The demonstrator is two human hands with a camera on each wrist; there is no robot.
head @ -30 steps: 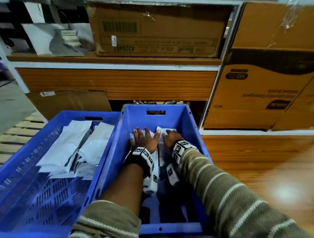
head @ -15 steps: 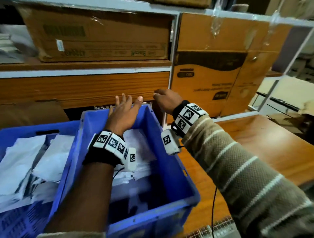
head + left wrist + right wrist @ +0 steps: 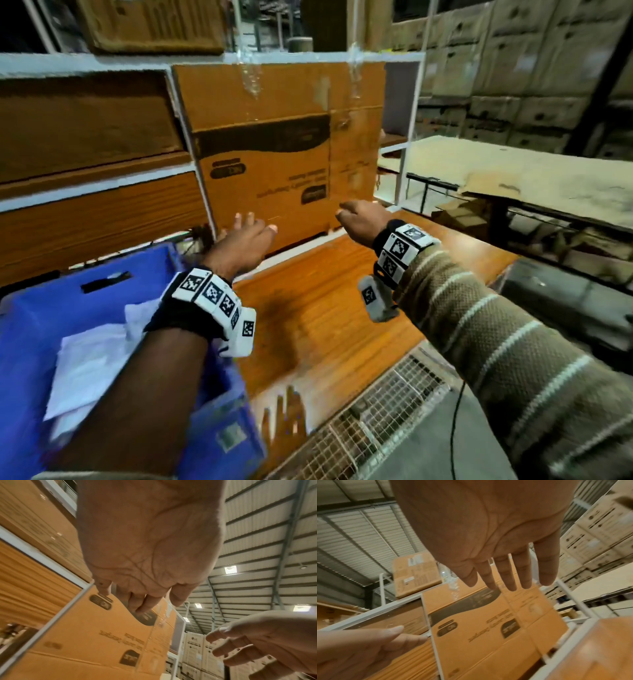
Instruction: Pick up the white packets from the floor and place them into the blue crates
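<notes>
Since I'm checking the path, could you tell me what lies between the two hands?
Nothing lies between the left hand and right hand; the head view shows only the cardboard box behind that gap.

Both empty hands (left (image 3: 245, 236), right (image 3: 361, 219)) raised beside the blue crate (image 3: 51, 315).

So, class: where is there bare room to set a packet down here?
Free: the wooden platform between the blue crate, the carton and the wire mesh. Crowded: the crate, where white packets are piled.

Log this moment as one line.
left hand: open, empty | right hand: open, empty | white packets: in blue crate
</notes>
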